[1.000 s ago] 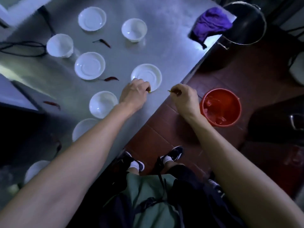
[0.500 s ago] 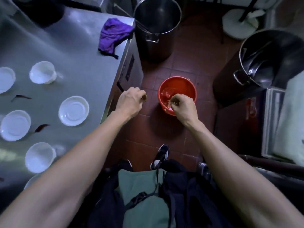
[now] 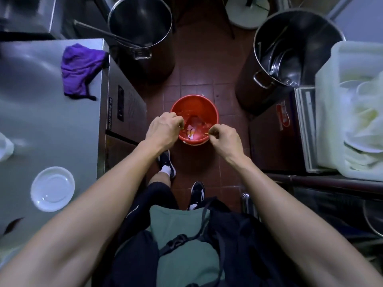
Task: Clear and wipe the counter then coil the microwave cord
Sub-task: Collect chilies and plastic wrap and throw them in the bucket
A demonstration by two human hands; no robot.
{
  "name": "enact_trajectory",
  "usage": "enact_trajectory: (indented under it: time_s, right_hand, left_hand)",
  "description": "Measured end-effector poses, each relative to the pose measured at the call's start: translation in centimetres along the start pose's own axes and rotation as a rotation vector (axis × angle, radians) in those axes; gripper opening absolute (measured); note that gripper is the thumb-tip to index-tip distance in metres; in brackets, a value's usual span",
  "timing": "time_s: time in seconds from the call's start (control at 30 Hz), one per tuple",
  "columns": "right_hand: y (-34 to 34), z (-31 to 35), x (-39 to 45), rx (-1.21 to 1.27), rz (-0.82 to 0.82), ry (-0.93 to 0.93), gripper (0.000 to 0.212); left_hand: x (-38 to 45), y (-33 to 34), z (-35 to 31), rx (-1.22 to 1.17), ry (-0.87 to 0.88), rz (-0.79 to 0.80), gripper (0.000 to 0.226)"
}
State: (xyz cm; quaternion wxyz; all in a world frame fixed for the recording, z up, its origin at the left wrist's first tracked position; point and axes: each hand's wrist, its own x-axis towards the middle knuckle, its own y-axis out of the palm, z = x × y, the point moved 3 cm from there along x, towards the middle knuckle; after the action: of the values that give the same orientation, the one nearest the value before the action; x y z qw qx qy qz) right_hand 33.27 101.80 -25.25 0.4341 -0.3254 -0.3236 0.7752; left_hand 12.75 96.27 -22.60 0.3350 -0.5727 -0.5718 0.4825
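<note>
counter (image 3: pixel 37 125) of smooth brushed steel; left hand (image 3: pixel 163 129), right hand (image 3: pixel 224 137) each pinched on tiny scraps over round red bucket (image 3: pixel 213 112)

Steel counter (image 3: pixel 51 125) w/ purple cloth (image 3: pixel 80 69), white saucer (image 3: pixel 52 188), dried chili (image 3: pixel 12 223).

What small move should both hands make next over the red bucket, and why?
Probably open the fingers and drop the scraps. The left hand and right hand are pinched shut above the bucket, which already holds waste.
</note>
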Motion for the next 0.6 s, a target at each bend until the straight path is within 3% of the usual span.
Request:
enact_trajectory:
  time_s: [0.23, 0.37, 0.6]
  right_hand:
    - [1.2, 0.9, 5.9, -0.214, 0.115, -0.088, 0.012]
    - [2.3, 1.6, 10.5, -0.192, 0.105, 0.042, 0.013]
    - [7.1, 3.9, 15.8, -0.153, 0.233, 0.198, 0.016]
  left_hand:
    - [6.6, 1.0, 4.2, -0.077, 0.036, 0.075, 0.015]
    - [10.5, 1.6, 7.9, -0.12, 0.022, 0.139, 0.015]
    - [16.1, 3.4, 13.3, -0.167, 0.052, 0.303, 0.014]
